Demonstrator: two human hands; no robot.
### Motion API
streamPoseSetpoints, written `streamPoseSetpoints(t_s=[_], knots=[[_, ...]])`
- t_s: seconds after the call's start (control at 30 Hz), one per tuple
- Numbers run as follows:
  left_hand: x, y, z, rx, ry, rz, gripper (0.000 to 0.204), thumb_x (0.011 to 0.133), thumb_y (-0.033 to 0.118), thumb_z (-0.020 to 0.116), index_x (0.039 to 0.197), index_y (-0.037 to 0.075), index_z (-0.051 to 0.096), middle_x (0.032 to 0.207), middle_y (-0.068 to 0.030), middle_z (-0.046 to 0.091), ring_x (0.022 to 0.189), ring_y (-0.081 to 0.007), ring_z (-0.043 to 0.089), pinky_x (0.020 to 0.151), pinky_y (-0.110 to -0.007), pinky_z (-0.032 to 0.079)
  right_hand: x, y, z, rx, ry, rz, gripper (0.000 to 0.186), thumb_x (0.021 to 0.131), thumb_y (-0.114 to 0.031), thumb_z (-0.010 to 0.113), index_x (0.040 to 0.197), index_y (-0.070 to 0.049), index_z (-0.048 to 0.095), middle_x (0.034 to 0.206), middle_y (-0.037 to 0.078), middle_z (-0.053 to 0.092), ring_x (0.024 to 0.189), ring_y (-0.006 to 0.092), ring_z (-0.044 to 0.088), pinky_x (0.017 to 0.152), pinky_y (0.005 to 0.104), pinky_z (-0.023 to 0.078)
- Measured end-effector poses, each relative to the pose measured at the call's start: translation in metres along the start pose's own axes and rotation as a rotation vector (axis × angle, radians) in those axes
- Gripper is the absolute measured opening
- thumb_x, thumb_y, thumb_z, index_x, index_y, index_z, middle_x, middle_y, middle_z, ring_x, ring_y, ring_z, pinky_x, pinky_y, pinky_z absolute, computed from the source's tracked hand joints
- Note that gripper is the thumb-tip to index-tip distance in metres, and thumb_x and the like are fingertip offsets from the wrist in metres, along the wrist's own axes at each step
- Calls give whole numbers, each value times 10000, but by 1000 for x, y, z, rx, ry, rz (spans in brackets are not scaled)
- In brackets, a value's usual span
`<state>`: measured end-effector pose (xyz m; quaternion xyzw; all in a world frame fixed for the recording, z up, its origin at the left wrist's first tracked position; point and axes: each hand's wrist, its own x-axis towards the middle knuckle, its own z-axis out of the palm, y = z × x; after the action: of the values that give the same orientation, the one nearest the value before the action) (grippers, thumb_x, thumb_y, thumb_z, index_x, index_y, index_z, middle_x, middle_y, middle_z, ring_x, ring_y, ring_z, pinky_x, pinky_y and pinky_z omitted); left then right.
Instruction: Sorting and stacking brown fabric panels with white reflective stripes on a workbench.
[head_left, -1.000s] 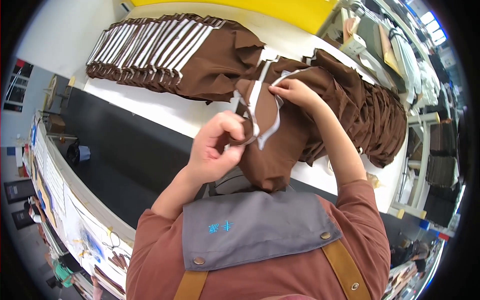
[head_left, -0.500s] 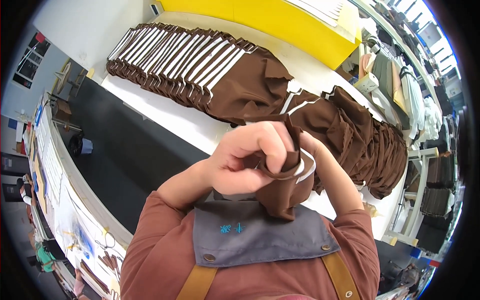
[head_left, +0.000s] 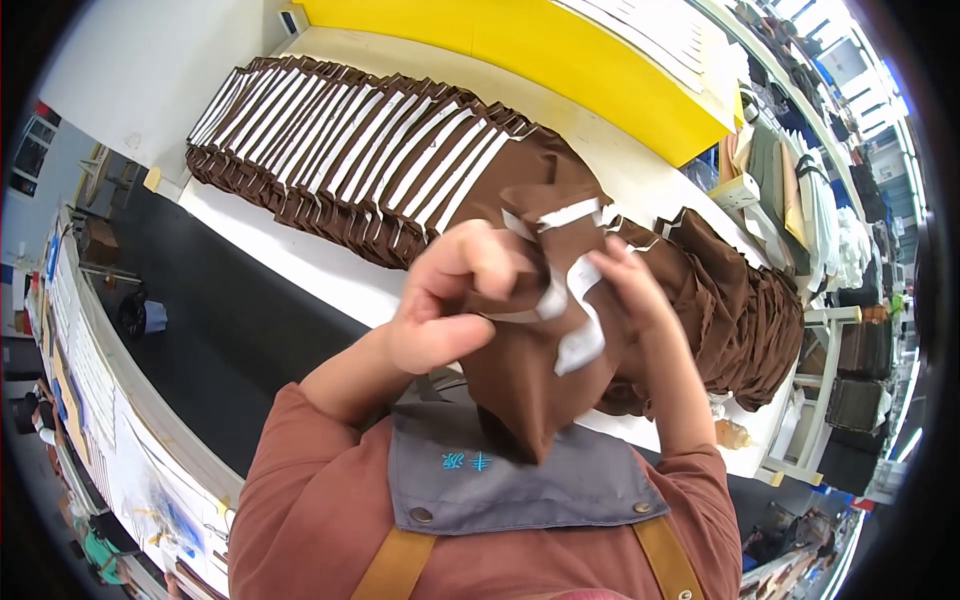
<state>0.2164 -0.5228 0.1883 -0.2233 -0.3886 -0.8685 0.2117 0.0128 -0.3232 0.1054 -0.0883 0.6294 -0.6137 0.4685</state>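
Note:
A brown fabric piece [head_left: 535, 370] with white strips along its edges hangs in the air before my chest, partly blurred by motion. At its left edge, my left hand [head_left: 440, 290] has curled fingers against the cloth, its thumb held a little apart from them. My right hand [head_left: 640, 290] grips the opposite side, fingertips beside a white wavy strip [head_left: 580, 320]. Folds hide part of its fingers. Behind lies a long row of overlapping brown pieces [head_left: 340, 150], each with a white band, on the white table [head_left: 290, 235].
More brown pieces [head_left: 740, 320] are heaped to the right on the table. A yellow box-like unit [head_left: 560, 60] stands along the back. Hanging cloths [head_left: 790, 180] and a pale rack [head_left: 825, 390] are at the right. Dark floor [head_left: 210, 300] separates this table from another work table [head_left: 140, 440] at left.
The fabric piece has been opened out from a bunched fold, so its white strips show. My hands have moved farther apart, and the view has shifted slightly.

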Motion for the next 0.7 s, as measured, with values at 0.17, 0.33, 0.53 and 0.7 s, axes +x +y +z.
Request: streamPoseSetpoints(t_s=[0.17, 0.33, 0.53, 0.7], knots=[[-47, -8, -50, 23, 546, -204, 172, 937, 25, 608, 965, 119, 466, 950, 24, 509, 866, -52, 505, 786, -228, 432, -1, -89, -30, -78, 174, -321, 527, 910, -86, 643, 1410, -45, 480, 1292, 69, 607, 1146, 167, 588, 994, 309, 456], [-81, -18, -54, -11, 808, -573, 214, 962, 11, 556, 1100, 132, 447, 948, 12, 563, 828, -60, 555, 684, -211, 461, 15, -142, -52, -298, -68, -232, 449, 911, -138, 659, 1327, -9, 547, 1229, 43, 629, 1129, 119, 569, 995, 269, 428], [-104, -54, -70, 673, 743, -512, 503, 962, -6, 549, 1420, 134, 394, 1044, -48, 616, 872, -74, 601, 712, -248, 513, 130, -112, -31, -981, 3, -405, 479, 907, -239, 681, 1285, 27, 555, 1203, 85, 633, 1123, 160, 561, 992, 281, 413], [-99, -74, -79, 1396, 545, -425, 280, 919, 23, 629, 1188, 88, 671, 958, -46, 627, 701, -90, 584, 618, -228, 489, 190, -60, -39, -936, -16, -310, 379, 900, -239, 691, 1177, 6, 610, 1055, 66, 663, 993, 147, 588, 901, 285, 452]])
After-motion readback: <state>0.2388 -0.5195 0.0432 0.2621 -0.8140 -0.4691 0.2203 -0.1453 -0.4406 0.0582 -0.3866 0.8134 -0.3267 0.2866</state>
